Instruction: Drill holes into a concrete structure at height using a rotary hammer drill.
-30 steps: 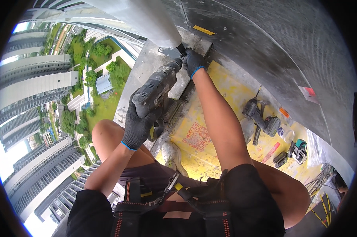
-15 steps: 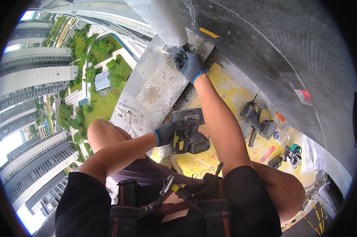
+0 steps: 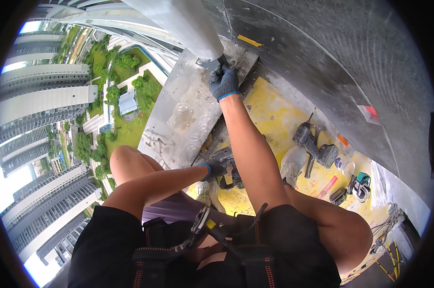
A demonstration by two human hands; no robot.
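Observation:
My left hand (image 3: 216,170), in a dark knit glove with a blue cuff, grips a black cordless power tool (image 3: 222,154) low over the yellow floor. My right forearm hides much of that tool. Farther off, my right hand (image 3: 224,82), gloved alike, is closed at the foot of a thick pale grey post (image 3: 197,31). Its fingers curl by a short dark piece (image 3: 222,59) under the post; whether they hold it or something smaller is hidden. A metal base plate (image 3: 205,64) with bolts lies under the post on a rough concrete ledge (image 3: 178,105).
Beyond the ledge's left side is a long drop to lawns and towers (image 3: 44,96). A curved dark wall (image 3: 322,62) rises at right. On the yellow floor (image 3: 269,105) lie a cordless drill (image 3: 305,137), a hammer (image 3: 309,165), a teal-and-black tool (image 3: 360,186) and a clear tub (image 3: 344,165).
The power tool in my left hand has moved right and partly behind my right forearm. My right hand stays at the post's foot, its wrist turned and forearm shifted left.

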